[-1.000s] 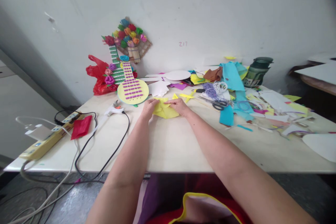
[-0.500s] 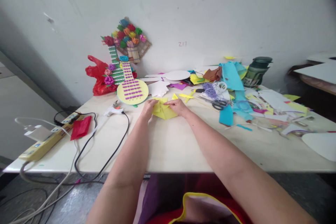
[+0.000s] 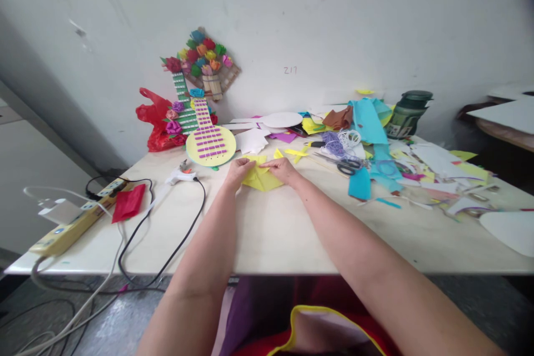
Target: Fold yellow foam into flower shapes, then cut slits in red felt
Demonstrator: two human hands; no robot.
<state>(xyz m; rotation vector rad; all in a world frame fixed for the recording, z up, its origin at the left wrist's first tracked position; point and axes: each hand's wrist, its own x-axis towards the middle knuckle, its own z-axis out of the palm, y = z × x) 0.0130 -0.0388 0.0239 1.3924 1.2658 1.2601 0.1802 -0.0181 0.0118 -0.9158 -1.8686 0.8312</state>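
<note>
A folded piece of yellow crepe paper (image 3: 263,179) is held between my two hands, just above the table or touching it; I cannot tell which. My left hand (image 3: 239,172) pinches its left side, fingers closed. From the right, my right hand (image 3: 281,168) grips the other side, with a finger pressed along the top of the paper. Small yellow scraps (image 3: 297,152) lie just beyond my right hand. Behind my left hand stands a guitar-shaped craft with a yellow round body (image 3: 228,147) and purple strips.
Scissors (image 3: 348,166), purple yarn (image 3: 332,143) and blue paper (image 3: 359,183) lie to the right, among many scraps. A green bottle (image 3: 406,114) stands behind them. On the left are a glue gun (image 3: 180,176), red paper (image 3: 129,203), cords and a power strip (image 3: 77,228).
My left fingers have shifted slightly on the yellow paper, and the flap beside them looks flatter. Everything else stays in place.
</note>
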